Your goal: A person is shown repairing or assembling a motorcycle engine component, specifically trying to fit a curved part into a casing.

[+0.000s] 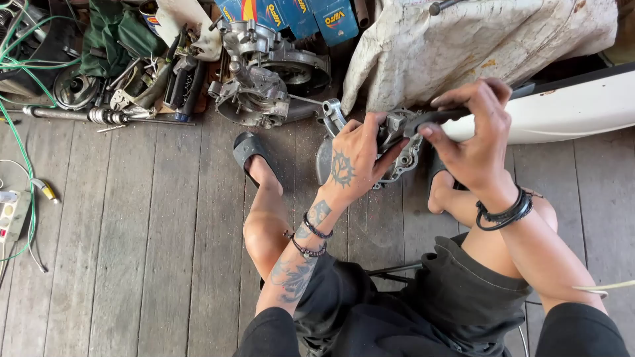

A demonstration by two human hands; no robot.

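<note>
My left hand (pixel 356 158) grips a grey metal engine cover (pixel 401 151) and holds it up over the wooden floor between my knees. My right hand (pixel 471 135) pinches a thin dark strip, like a gasket or flat tool (pixel 442 116), and lays it along the cover's upper edge. Both wrists carry dark bracelets. I sit low with my bare legs apart, and a black sandal (pixel 247 149) is on my left foot.
An engine crankcase (pixel 261 73) lies on the planks ahead, with a metal rod (pixel 99 116), tools and cables at the far left. Blue boxes (pixel 297 14) and a stained cloth (pixel 476 39) are at the back. A white body panel (pixel 582 106) lies right. A power strip (pixel 12 215) sits far left.
</note>
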